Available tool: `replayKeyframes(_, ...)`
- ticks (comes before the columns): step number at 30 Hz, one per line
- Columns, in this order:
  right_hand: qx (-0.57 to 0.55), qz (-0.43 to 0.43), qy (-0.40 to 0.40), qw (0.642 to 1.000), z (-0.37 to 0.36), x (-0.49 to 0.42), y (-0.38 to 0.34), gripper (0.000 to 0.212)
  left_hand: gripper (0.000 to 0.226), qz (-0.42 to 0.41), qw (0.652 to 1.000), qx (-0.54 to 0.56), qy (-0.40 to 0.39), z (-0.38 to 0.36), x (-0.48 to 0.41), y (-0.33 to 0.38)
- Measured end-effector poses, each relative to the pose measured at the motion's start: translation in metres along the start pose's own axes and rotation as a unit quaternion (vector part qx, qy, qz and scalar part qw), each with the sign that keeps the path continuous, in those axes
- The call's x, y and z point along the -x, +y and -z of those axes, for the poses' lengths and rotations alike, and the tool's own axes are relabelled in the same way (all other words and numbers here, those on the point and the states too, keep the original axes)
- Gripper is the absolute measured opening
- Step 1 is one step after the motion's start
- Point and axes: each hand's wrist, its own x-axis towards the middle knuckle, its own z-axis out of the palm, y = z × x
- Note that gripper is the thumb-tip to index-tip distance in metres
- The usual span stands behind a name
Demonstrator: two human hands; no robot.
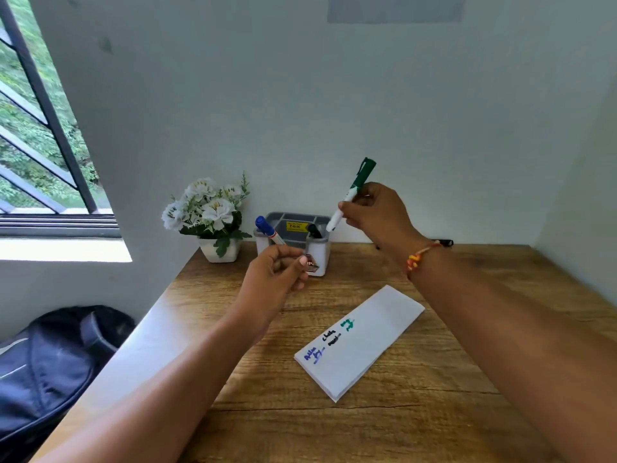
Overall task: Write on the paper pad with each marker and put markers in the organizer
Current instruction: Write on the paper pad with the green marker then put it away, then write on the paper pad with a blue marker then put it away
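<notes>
Wooden desk (pixel 434 379): the capped green marker (pixel 354 192) is pinched by the fingers of the right hand (pixel 377 212) above the organizer (pixel 321 252), where the blue marker (pixel 265 227) and black marker (pixel 314 231) already stand. The left hand (pixel 273 275) is curled beside the blue one (grip unclear). Three colours are written on the paper pad (pixel 370 335); only stowing the green is judged left.

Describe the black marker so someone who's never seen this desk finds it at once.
On the wooden desk, a grey organizer stands at the back beside the flower pot. The black marker sits in its front right compartment, only the cap showing. The blue marker is left of it; the green marker is in the right hand.
</notes>
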Motion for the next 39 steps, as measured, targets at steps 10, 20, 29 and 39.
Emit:
replayKeyframes(10, 0.142, 0.022, -0.033, 0.989, -0.032, -0.021, 0.023, 0.026, 0.012, -0.017, 0.998, -0.050, -0.023, -0.003, 0.001, -0.005)
replayKeyframes(20, 0.141, 0.017, -0.055, 0.988, -0.021, -0.012, 0.031, 0.035, 0.011, -0.016, 0.996, -0.077, -0.031, -0.003, -0.001, -0.009)
replayKeyframes(29, 0.405, -0.039, -0.041, 0.913, 0.056, -0.006, 0.084, 0.043, 0.012, -0.031, 0.986, -0.160, -0.046, -0.004, -0.004, -0.015)
replayKeyframes(39, 0.546, 0.013, -0.071, 0.835, 0.065, -0.008, 0.101, 0.040, 0.015, -0.031, 0.976, -0.207, -0.063, -0.004, -0.007, -0.021)
